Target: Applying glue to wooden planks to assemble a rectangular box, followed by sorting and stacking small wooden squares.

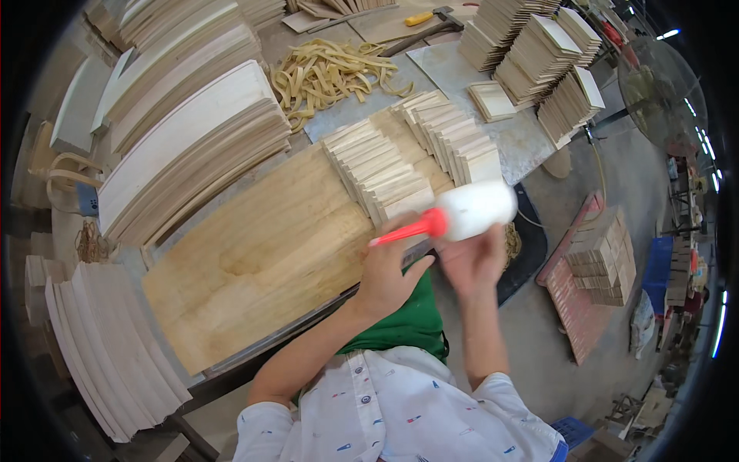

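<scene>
A white plastic squeeze bottle with a red cap and long red nozzle lies tilted in my right hand. Its nozzle points left, across the front of my left hand. The left thumb is spread away from the fingers, which are partly hidden behind the nozzle near the close end of a row of thin wooden pieces. A second, similar row of wooden pieces lies just to the right. Both rows rest on a smooth wooden board in front of me.
Tall stacks of pale boards stand at the left, with more curved boards nearer me. Tan bands lie heaped beyond the board, near a hammer. Wooden stacks fill the far right; a fan stands beyond.
</scene>
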The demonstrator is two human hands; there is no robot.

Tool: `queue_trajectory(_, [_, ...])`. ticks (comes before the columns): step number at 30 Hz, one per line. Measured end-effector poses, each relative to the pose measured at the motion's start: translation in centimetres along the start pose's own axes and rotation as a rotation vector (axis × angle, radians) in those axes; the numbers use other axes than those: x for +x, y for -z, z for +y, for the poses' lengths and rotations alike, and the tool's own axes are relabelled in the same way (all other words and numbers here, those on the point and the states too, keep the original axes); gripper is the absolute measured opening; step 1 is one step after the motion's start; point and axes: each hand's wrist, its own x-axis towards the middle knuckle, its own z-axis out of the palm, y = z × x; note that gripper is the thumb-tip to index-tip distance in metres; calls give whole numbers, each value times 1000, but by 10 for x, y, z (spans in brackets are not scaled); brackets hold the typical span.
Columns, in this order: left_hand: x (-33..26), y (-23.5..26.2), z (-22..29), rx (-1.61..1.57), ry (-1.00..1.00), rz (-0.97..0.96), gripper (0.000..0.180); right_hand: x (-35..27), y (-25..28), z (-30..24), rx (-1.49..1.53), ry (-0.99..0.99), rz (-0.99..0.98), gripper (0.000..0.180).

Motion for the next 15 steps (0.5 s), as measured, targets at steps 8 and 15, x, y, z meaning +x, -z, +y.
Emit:
queue_trajectory(8, [40, 3, -33, 452, -443, -310, 28, 80, -26, -70, -474, 164, -107, 65])
queue_trajectory(15, [44, 0, -56, 431, -393, -295, 24, 161, -55, -23, -544, 64, -129, 60])
